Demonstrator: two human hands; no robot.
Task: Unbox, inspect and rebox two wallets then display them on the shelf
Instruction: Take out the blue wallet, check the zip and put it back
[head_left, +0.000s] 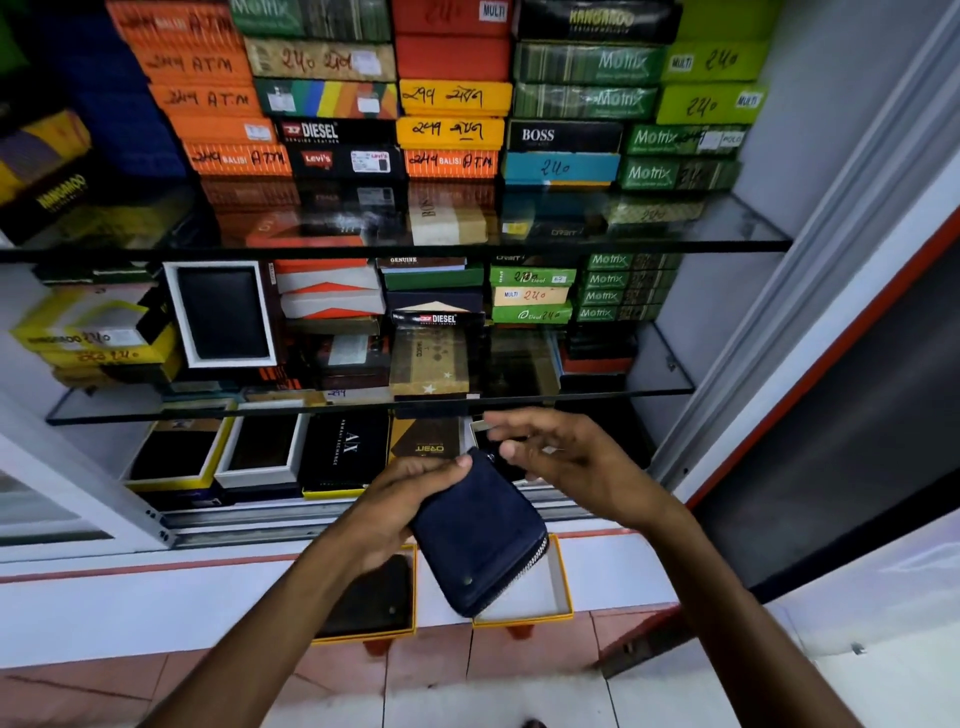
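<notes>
The navy zip wallet (480, 535) sits in the left hand (410, 501), held out over the white ledge (156, 608) in front of the glass shelves. Its long axis runs from about eleven o'clock, up near the fingertips, down to five o'clock, where the metal zip teeth curve round the lower corner. The left fingers are wrapped along the wallet's far-left edge, thumb on top, closed on it. The right hand (566, 462) hangs just off the wallet's upper end, at roughly one o'clock from its middle, fingers loosely spread and holding nothing; the tips look a little blurred. I'd guess the zip pull at that top corner is what it is after, so the right hand is the nearer one for the next move, and it would have to travel along the edge toward five o'clock to open the thing for inspection.

On the ledge below are two yellow-edged trays. The left box (374, 631), at seven o'clock from the wallet, has a dark wallet (371, 597) lying in it. The right box (563, 587), at five o'clock, shows only its white inside, so it is likely where the navy one belongs. Neither box has a lid on it that I can see
</notes>
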